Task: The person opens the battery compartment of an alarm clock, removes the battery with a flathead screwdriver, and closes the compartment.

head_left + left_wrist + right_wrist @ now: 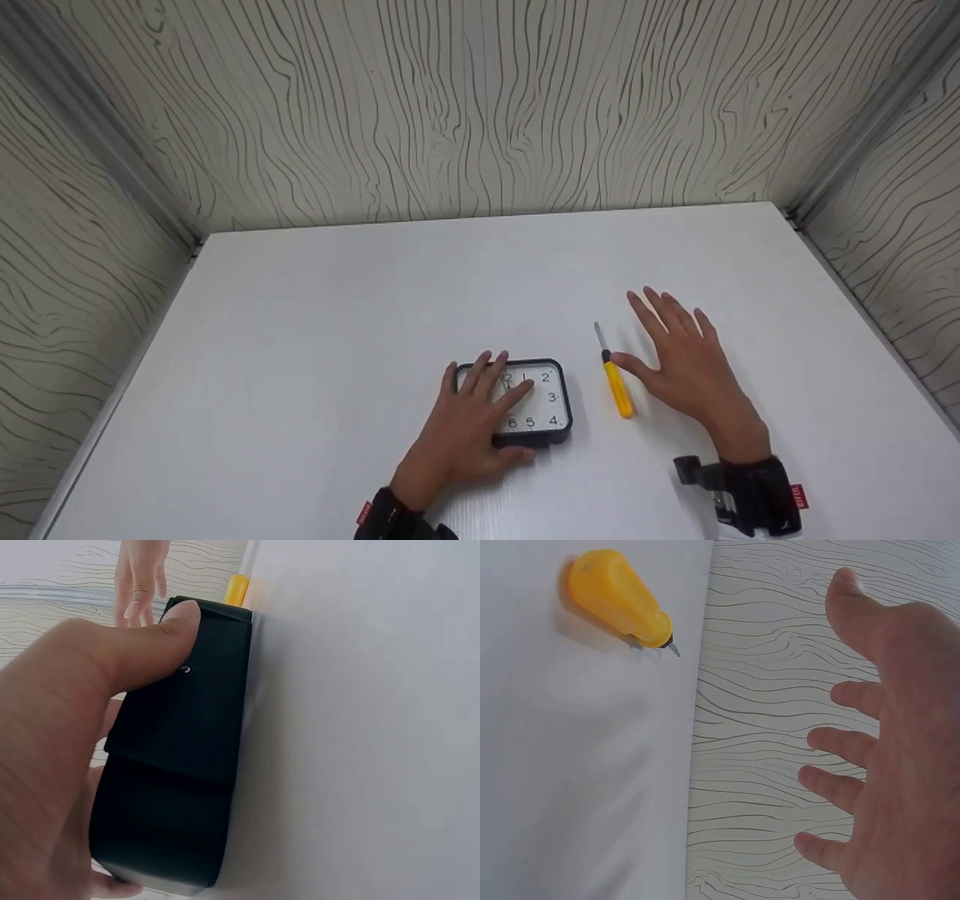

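A square clock [551,409] with a black frame and white numbered face lies face up on the table. My left hand [461,431] grips it across its left half, the thumb along the near side and fingers reaching over the face to the far edge. In the left wrist view, the thumb presses on the black side of the clock [180,712]. A screwdriver [617,386] with a yellow handle lies right of the clock, its tip pointing away. Beside it, my right hand [690,367] is spread with nothing in it. The right wrist view shows those fingers apart from the screwdriver [615,596].
The white table [337,300] meets a wood-grain patterned panel [465,112] at the back. Similar panels stand at left and right, with grey metal posts [112,127] in the corners. Black straps [757,495] are worn on both wrists.
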The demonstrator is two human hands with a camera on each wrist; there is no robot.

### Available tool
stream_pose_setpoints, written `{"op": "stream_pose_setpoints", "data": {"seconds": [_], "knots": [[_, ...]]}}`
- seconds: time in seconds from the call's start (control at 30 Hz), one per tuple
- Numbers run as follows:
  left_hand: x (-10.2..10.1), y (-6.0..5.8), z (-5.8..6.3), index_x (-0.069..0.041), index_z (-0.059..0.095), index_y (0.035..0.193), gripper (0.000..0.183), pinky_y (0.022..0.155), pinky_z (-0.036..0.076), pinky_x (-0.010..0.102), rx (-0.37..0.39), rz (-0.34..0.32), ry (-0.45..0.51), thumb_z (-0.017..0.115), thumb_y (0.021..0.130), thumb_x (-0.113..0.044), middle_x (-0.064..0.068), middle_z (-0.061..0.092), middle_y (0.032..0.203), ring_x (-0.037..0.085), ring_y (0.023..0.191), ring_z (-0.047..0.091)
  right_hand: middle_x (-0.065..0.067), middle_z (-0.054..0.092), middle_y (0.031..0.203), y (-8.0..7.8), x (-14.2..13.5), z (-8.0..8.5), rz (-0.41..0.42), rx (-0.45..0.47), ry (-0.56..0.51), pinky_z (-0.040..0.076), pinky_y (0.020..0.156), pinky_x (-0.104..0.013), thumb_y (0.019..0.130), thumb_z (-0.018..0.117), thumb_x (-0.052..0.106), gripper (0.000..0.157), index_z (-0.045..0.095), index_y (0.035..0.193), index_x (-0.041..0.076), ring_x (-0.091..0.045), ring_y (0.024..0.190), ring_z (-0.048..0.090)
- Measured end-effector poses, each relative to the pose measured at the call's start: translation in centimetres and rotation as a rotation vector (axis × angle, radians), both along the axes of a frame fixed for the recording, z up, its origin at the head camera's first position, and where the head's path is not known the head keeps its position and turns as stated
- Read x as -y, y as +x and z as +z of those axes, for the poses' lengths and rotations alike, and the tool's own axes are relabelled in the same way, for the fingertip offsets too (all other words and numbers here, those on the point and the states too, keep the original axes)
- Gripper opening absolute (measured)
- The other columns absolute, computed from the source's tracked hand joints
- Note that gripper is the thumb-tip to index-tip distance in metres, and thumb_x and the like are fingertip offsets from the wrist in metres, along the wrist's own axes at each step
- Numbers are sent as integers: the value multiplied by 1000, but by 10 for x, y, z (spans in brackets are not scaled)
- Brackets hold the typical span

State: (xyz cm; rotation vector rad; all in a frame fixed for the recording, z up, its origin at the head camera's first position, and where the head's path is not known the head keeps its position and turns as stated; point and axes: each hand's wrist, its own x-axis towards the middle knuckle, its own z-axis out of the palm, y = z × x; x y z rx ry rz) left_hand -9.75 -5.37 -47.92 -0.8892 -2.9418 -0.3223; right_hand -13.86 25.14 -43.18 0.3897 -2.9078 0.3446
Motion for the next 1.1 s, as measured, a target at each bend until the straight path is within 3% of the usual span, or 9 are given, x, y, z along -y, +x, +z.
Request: {"op": "stream_pose_setpoints", "data": {"seconds": [0.23, 0.47, 0.73, 1.1], "knots": [[-2, 0, -1, -44, 33, 148, 74, 113, 26, 63, 5, 23, -10, 54, 82, -69, 2, 27, 161, 28, 149, 25, -17, 32, 157, 0, 1, 2, 4, 2, 3, 19, 114, -66, 89, 62, 52, 81, 29, 154, 17, -40, 143, 29], [-3, -1, -3, -43, 36, 147, 73, 110, 30, 61, -47, 18, -9, 55, 81, -68, 3, 32, 158, 29, 146, 29, -16, 32, 157, 0, 2, 2, 3, 5, 7, 19, 114, -66, 89, 62, 51, 80, 30, 154, 17, -40, 143, 29], [-3, 1, -6, -43, 36, 147, 77, 112, 28, 60, -40, 24, 6, 56, 79, -72, 6, 28, 160, 30, 149, 23, -16, 33, 156, 0, 3, 1, 12, -5, 0, 20, 114, -66, 88, 62, 52, 81, 31, 153, 16, -40, 142, 31], [-9, -2, -3, -38, 47, 140, 76, 103, 35, 55, -65, 62, 32, 67, 70, -61, 7, 41, 149, 29, 137, 40, -16, 33, 157, 1, 5, 2, 19, 1, 4, 19, 114, -66, 89, 63, 50, 80, 30, 154, 17, -40, 143, 30]]}}
